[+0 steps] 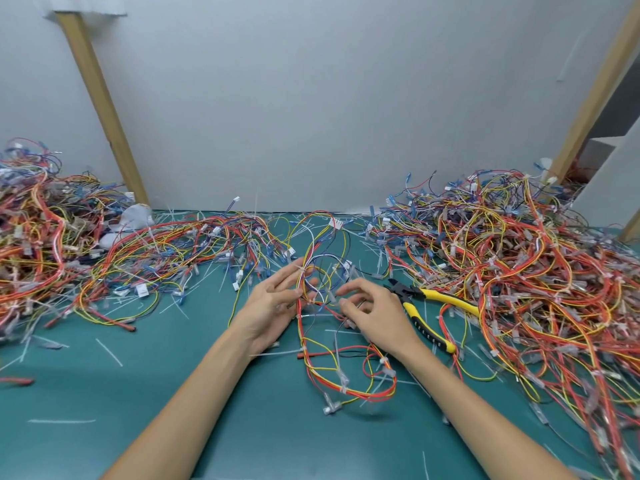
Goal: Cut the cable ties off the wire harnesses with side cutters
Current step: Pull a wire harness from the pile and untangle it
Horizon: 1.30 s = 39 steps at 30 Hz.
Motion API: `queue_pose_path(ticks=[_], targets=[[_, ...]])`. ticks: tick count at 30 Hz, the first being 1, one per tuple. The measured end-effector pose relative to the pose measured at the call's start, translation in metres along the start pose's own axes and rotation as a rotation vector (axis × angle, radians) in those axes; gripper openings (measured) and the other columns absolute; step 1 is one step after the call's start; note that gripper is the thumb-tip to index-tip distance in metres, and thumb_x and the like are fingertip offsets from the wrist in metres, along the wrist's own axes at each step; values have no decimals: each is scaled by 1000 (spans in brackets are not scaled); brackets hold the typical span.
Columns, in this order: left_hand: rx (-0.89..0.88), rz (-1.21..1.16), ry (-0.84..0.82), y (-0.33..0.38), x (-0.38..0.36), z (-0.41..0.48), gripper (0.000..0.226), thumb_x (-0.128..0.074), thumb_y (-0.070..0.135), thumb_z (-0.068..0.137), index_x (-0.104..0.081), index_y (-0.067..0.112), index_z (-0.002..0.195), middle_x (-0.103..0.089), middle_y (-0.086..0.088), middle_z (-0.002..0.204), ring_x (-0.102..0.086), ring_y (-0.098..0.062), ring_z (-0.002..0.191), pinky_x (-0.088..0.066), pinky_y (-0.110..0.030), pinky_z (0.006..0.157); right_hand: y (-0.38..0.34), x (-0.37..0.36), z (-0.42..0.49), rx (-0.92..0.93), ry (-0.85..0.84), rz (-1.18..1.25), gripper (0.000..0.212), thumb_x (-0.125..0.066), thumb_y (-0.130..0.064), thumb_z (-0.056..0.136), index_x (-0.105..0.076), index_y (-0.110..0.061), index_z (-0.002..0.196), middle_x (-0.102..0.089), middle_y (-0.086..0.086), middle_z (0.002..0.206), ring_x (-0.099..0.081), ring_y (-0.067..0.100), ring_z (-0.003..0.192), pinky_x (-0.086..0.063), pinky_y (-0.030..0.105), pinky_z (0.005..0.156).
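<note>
A wire harness [311,362] of red, yellow, white and blue wires lies in loops on the green mat in the middle, with white cable ties [303,270] still round it. My left hand [273,303] holds its upper strands between thumb and fingers. Just to the right, my right hand [375,315] has curled fingers and pinches wires of the same harness. The side cutters [446,299], with yellow and black handles, lie on the mat right of my right hand; neither hand holds them, and my hand hides part of them.
Large heaps of tangled harnesses fill the left side [45,244] and the right side [526,278] of the green mat [173,393]. Cut white tie pieces [109,351] are scattered around. A grey wall with two slanted wooden posts [104,109] stands behind.
</note>
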<state>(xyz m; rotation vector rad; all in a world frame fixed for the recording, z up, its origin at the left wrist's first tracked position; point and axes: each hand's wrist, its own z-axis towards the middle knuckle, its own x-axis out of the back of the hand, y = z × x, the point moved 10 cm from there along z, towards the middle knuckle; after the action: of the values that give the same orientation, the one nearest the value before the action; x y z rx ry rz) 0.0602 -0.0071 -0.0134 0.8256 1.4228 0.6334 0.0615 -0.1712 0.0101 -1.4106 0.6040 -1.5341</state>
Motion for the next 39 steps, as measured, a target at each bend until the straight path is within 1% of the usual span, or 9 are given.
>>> queue_pose_path(ticks=[5, 12, 18, 21, 26, 30, 34, 37, 39], targets=[[6, -5, -16, 0, -4, 0, 51, -39, -23, 86, -55, 4, 127, -66, -10, 121, -63, -24, 103, -58, -31, 84, 0, 0, 0, 2, 1, -5, 7, -65, -19, 89, -67, -24, 94, -68, -3, 77, -60, 1, 53, -49, 16, 58], [-4, -16, -21, 1, -6, -1, 47, -43, -21, 84, -57, 4, 121, -70, -11, 113, -65, -25, 98, -58, -29, 78, 0, 0, 0, -5, 2, -7, 8, -65, -19, 89, -67, -26, 93, -68, -4, 75, -57, 1, 54, -49, 19, 59], [-21, 9, -30, 4, -8, -1, 47, -56, -6, 77, -57, 4, 122, -70, -9, 111, -68, -20, 91, -57, -27, 78, -1, 0, 0, -21, -3, -12, 9, -65, -19, 89, -67, -28, 91, -68, -3, 74, -55, 4, 55, -49, 21, 61], [-32, 50, -17, 5, -6, -1, 44, -59, 0, 79, -59, 7, 122, -71, -6, 111, -68, -16, 92, -55, -26, 80, -2, 0, -1, -21, -5, -9, 9, -66, -20, 89, -66, -29, 90, -68, -4, 75, -57, 4, 56, -49, 20, 61], [-61, 72, 41, 6, -1, -2, 30, -56, 1, 89, -63, 10, 117, -73, -5, 105, -70, -13, 91, -56, -22, 71, -5, 2, -1, -2, 14, 12, 6, -64, -21, 91, -68, -25, 88, -70, -1, 77, -64, 7, 59, -51, 21, 63], [-74, 99, 76, 7, 2, -3, 29, -55, -1, 91, -65, 9, 117, -73, -4, 103, -69, -11, 87, -55, -19, 70, -11, 15, -5, 57, 151, 13, 22, -61, -24, 95, -67, -26, 73, -69, -12, 70, -64, 10, 55, -48, 20, 57], [-76, 111, 74, 8, 0, -4, 28, -54, -1, 92, -65, 11, 115, -73, -4, 104, -67, -10, 88, -53, -18, 69, -25, 48, -7, 142, 408, -100, 31, -58, -23, 96, -64, -22, 66, -63, -9, 72, -57, 7, 62, -43, 25, 64], [-82, 122, 77, 8, 0, -5, 27, -54, -2, 92, -66, 10, 113, -74, -3, 101, -68, -10, 86, -53, -17, 67, -49, 70, 5, 197, 509, -97, 19, -59, -25, 96, -62, -20, 78, -59, -7, 80, -54, 6, 69, -40, 20, 63], [-86, 135, 76, 9, -1, -5, 27, -54, -2, 91, -66, 10, 113, -75, 0, 97, -68, -10, 84, -54, -17, 68, -67, 69, 27, 192, 447, -109, 11, -59, -36, 95, -65, -27, 95, -55, -12, 91, -56, 5, 71, -41, 16, 65]])
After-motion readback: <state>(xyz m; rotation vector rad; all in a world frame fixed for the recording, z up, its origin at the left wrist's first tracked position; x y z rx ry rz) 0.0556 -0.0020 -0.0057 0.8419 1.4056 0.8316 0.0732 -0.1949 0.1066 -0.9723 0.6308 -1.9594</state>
